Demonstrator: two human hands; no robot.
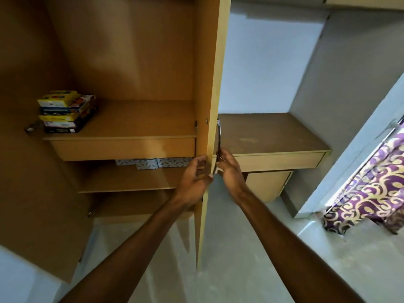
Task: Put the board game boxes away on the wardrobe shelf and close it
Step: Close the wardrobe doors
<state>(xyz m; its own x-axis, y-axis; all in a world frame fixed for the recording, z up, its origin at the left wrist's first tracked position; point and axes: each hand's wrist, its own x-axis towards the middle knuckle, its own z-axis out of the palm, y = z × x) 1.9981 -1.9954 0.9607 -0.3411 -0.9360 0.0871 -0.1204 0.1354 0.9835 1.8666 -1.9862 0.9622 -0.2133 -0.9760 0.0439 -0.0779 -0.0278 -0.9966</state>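
A stack of several board game boxes [65, 112] lies at the left end of the wardrobe shelf [142, 119]. The right wardrobe door [215, 88] stands edge-on toward me, swung out. My left hand [194, 180] grips the door's edge from the inner side, fingers wrapped on it. My right hand [228, 171] is closed on the lower end of the metal door handle [219, 138] on the outer side. The left wardrobe door [28, 149] hangs open at the left.
Patterned boxes [153, 162] sit on the shelf under the drawer [122, 148]. A wooden desk [271, 136] with a small cabinet stands right of the wardrobe. A purple-and-gold curtain [367, 182] hangs at the window on the far right. The floor below is pale tile.
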